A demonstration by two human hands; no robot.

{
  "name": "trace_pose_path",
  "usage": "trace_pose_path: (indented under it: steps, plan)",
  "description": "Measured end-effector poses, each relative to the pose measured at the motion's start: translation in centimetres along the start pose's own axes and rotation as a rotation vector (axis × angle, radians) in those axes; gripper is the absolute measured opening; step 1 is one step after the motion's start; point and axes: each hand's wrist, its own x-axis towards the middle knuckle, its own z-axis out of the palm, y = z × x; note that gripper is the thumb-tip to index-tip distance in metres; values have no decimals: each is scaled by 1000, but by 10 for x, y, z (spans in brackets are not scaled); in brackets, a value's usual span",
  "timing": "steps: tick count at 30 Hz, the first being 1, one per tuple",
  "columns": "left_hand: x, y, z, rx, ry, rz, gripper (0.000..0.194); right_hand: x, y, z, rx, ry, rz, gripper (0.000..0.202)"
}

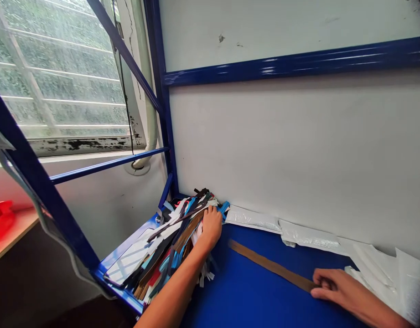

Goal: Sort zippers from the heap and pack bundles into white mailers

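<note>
1. Taking the middle of my view as the clock's centre, my right hand (pixel 328 286) is at 4 o'clock, its thumb and fingers pinched on the near end of a brown strip (pixel 273 265).
2. That brown strip lies at about 5 o'clock, over the blue surface (pixel 237 291). From my fingers it runs out toward 10 o'clock, flat and nearly straight. Its far end is blurred, and I cannot tell whether it touches the surface.
3. My left hand (pixel 212 224) is at 6 o'clock, fingers bent over the right edge of a pile of strips (pixel 177 234). I cannot tell whether it grips any of them. It is well apart from my right hand.
4. The pile spreads around 7 o'clock, in a loose heap of white, black, brown, blue and red lengths, most of them slanting from 1 o'clock down to 7. My left forearm crosses in front of its lower right part.
5. White packets (pixel 310 236) with glossy fronts line the foot of the pale wall (pixel 281 150) around 4 o'clock, and the ones farthest right are just beside my right hand.
6. A blue metal bar (pixel 295 64) crosses the wall between 1 and 2 o'clock.
7. At 10 o'clock is a barred window (pixel 62 77), and near 9 o'clock a red thing (pixel 2 221) rests on a wooden top (pixel 21 230).
</note>
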Motion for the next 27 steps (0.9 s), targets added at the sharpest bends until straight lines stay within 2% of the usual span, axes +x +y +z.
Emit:
trace_pose_path:
  steps: [1,3,7,11,14,17,20,22,25,27]
  plan:
    - [0,0,2,-5,2,-10,27,0,-12,4,17,-86,-19,29]
    - [1,2,5,-21,11,-24,29,-1,-31,12,39,-164,-40,24]
    - [0,5,7,-50,41,-37,28,-6,-52,15,28,-94,-46,43]
    - [0,8,-3,-81,106,-28,29,-5,-63,17,87,26,-74,52]
    - [-6,28,-14,-257,208,108,24,-3,-78,31,293,69,-65,59]
    - [-28,67,-16,-543,249,360,21,-2,-95,51,669,66,-36,76]
    - [-59,106,-10,-734,85,540,19,-1,-105,60,885,108,-20,78]
    - [-74,119,-7,-818,-50,550,20,0,-104,52,913,232,2,68]
    - [-79,116,-10,-914,-176,509,22,-1,-91,22,1004,504,60,60]
    - [-74,107,-14,-971,-195,521,29,-2,-81,4,1064,610,118,58]
